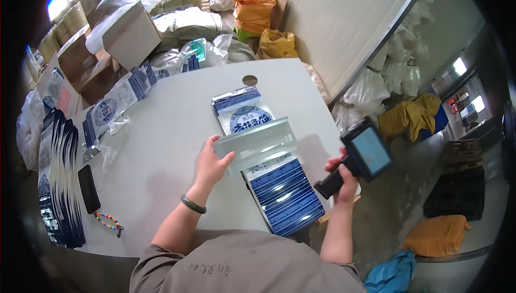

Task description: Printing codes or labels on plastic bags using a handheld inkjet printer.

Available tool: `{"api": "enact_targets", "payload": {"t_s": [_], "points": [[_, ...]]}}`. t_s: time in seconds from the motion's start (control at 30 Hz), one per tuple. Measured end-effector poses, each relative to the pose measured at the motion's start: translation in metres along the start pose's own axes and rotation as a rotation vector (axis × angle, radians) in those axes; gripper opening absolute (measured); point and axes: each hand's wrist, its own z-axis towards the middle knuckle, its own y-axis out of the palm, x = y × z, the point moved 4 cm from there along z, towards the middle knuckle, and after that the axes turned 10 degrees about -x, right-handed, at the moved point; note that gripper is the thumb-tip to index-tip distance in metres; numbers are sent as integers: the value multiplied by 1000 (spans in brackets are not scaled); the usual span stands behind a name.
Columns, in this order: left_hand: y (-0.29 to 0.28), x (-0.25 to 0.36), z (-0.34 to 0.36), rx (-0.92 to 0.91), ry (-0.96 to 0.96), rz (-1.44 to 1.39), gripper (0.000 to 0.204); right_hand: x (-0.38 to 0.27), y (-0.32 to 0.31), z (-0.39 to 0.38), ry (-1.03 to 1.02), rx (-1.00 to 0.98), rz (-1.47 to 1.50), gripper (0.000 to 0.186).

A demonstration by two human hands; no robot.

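My left hand (210,163) grips the left end of a translucent, pale green bent plastic piece (260,143). That piece lies across the fanned stack of blue-and-white printed packaging bags (285,193) at the near edge of the table. More of the same bags, or another one, show beyond it as a blue-and-white bag (247,111). My right hand (345,184) is closed round the black handle of a handheld device with a screen (367,150), which looks like a handheld inkjet printer. It is held above the table's right edge, apart from the bags.
On the white table (161,132) a long fanned row of bags (56,180) runs along the left edge. Beside it lie a black phone (88,188) and a beaded strap (110,221). Cardboard boxes (131,35) and sacks crowd the far side; a pale wall panel (328,19) rises at right.
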Motion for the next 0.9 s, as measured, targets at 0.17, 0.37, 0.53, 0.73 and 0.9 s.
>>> {"api": "enact_targets", "payload": {"t_s": [0.17,0.37,0.53,0.73,0.9], "points": [[5,10,-3,85,46,66,51,-48,32,-4,-59,-110,-8,54],[5,13,-3,74,41,20,48,-18,49,-14,236,-174,0,49],[5,12,-3,86,105,-23,47,-8,64,-26,321,-89,-264,48],[5,9,-3,71,72,-94,45,-6,86,-26,457,-298,-194,62],[2,12,-4,33,1,-84,45,-2,98,-16,429,-283,-451,26]]}}
